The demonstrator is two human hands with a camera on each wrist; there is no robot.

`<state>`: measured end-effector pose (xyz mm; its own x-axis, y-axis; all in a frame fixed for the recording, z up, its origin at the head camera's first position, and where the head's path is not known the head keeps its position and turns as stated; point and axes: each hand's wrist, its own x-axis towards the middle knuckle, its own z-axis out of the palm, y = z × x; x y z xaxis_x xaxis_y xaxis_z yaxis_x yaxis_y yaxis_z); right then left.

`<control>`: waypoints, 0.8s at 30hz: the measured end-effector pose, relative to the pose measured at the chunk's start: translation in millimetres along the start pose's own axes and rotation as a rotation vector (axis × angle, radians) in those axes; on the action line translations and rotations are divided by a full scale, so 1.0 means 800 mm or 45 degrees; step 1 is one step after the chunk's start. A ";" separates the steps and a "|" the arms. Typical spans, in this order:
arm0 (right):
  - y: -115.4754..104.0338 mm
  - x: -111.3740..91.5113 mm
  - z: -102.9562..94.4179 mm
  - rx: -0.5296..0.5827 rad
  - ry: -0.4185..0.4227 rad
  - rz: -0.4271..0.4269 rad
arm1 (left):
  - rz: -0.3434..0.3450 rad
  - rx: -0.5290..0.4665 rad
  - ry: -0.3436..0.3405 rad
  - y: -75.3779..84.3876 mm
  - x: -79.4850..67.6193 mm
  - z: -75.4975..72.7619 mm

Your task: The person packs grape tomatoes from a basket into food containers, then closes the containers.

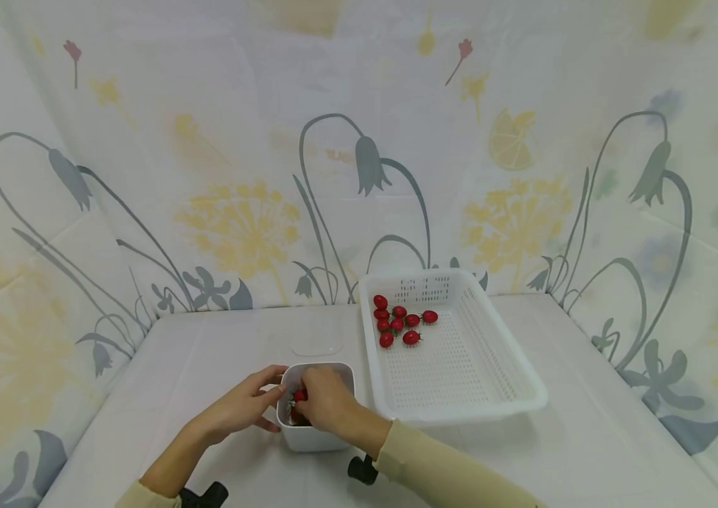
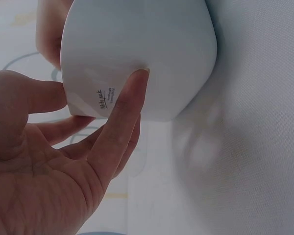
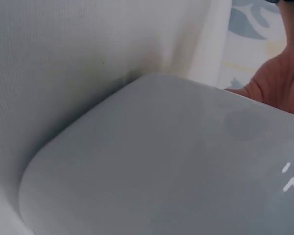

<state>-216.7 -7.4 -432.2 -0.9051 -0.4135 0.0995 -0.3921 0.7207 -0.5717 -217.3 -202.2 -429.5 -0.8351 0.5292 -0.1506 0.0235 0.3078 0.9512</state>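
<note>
My left hand holds a white square container at its left side, thumb at the rim and other fingers along the outer wall. In the left wrist view, one finger of the left hand presses the wall close to small printed lettering. My right hand reaches down into the container from the right. Its fingers are curled, and a red cherry tomato shows between them and the thumb. Inside the container, more red shows under the hand, which hides much of it. The right wrist view is mostly container wall.
A white perforated basket stands right of the container, with several cherry tomatoes in its far left part. A faint clear lid-like outline lies behind the container. A flower-printed sheet surrounds the white table.
</note>
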 end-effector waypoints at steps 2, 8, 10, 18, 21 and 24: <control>0.000 0.000 -0.003 -0.058 0.004 -0.040 | -0.004 0.003 0.002 0.001 0.000 0.000; -0.006 -0.012 -0.033 -0.212 -0.022 -0.088 | -0.018 0.020 0.017 0.003 -0.001 0.002; -0.008 -0.018 -0.047 -0.214 -0.042 -0.053 | -0.023 0.028 0.021 0.003 -0.001 0.002; 0.007 -0.039 -0.108 -0.039 -0.034 -0.063 | -0.051 0.053 0.043 0.004 0.000 0.001; 0.018 -0.044 -0.127 0.006 -0.018 -0.109 | -0.055 0.061 0.050 0.005 0.000 0.000; 0.030 -0.045 -0.143 0.009 -0.007 -0.138 | -0.052 0.059 0.046 0.004 0.001 0.000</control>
<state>-212.4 88.3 -356.7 -0.8564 -0.4919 0.1569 -0.4866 0.6673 -0.5638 -217.7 -200.7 -426.5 -0.8553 0.4864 -0.1786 0.0134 0.3654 0.9307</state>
